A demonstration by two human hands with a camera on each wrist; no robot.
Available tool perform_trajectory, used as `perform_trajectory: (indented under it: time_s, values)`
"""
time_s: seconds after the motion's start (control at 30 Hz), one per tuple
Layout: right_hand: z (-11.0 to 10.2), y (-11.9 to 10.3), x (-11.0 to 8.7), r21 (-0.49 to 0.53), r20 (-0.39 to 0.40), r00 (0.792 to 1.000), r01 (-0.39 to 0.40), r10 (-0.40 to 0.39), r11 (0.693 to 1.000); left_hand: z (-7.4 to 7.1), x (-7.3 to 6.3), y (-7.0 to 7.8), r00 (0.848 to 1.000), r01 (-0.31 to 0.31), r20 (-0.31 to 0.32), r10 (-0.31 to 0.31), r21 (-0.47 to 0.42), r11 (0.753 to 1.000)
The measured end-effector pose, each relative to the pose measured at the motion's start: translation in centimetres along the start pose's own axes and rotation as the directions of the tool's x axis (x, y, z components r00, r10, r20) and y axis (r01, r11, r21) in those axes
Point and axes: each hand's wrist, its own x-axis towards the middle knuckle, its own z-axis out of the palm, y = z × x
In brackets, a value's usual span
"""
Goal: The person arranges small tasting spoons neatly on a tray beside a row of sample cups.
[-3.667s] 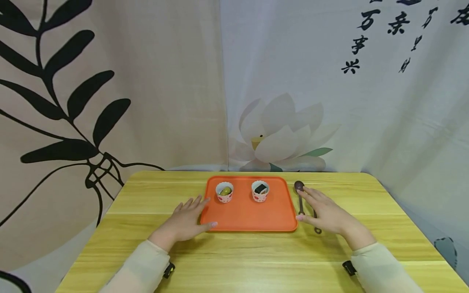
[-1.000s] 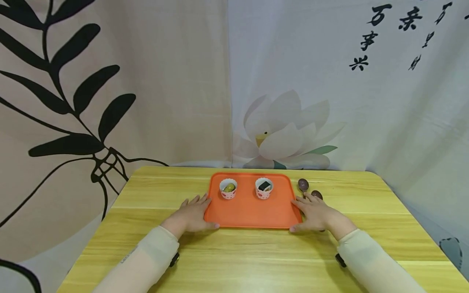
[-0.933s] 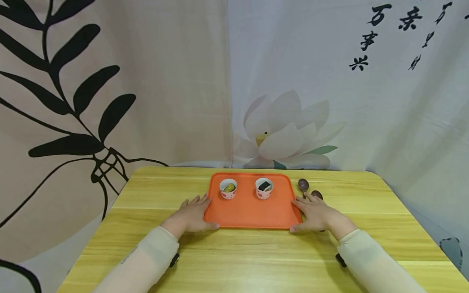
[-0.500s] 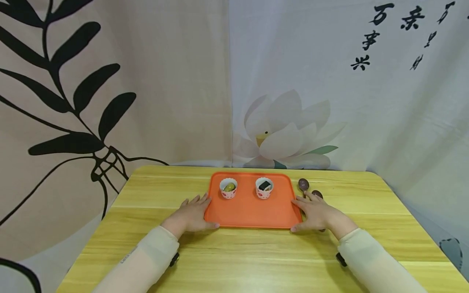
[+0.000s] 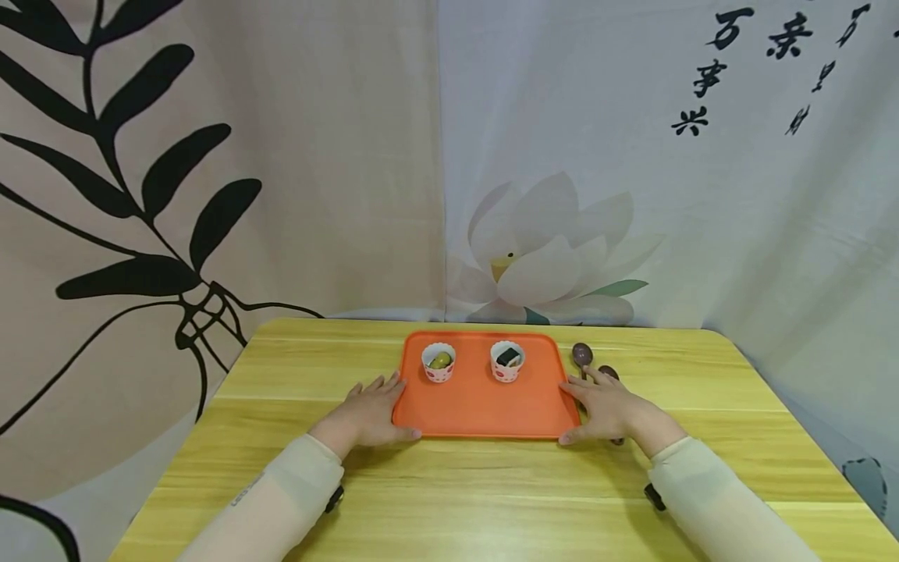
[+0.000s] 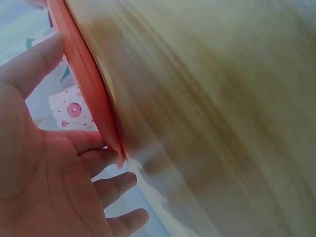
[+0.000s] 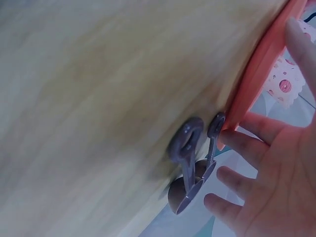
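An orange tray [image 5: 485, 406] lies on the wooden table. My left hand [image 5: 365, 417] touches its left side, fingers spread and thumb at the front corner. At the opposite side, my right hand [image 5: 611, 411] touches the tray's edge in the same way. The left wrist view has the tray rim [image 6: 86, 69] against thumb and fingers; the palm is bare. On the tray stand two white patterned paper cups. The left cup [image 5: 438, 375] contains a greenish-yellow piece; the right cup [image 5: 506, 375] has a dark-and-white piece.
Two dark brown spoons lie right of the tray: one spoon [image 5: 581, 353] and another spoon [image 5: 609, 371], both partly behind my right hand. Their looped handles, such as the nearer spoon's handle [image 7: 186, 140], show in the right wrist view. A printed curtain [image 5: 337, 195] hangs behind the table.
Since the oldest frame, my right hand has moved left from over the spoons onto the tray's edge, and the head view has shifted slightly. Over the last second almost nothing moves.
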Motion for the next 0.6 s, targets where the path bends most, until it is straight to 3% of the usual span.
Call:
perform_trajectory:
  time_s: [0.33,0.6]
  values:
    - [-0.10,-0.16,-0.24,0.011,0.007,1.000,-0.013,0.013,1.000,0.02,0.25,0.17,1.000,0.012,0.006,-0.012,0.011,1.000]
    - [-0.58,-0.69,-0.75,0.024,-0.013,1.000,0.025,-0.025,0.999,0.00,0.30,0.10,1.000,0.023,0.015,-0.023,0.017,1.000]
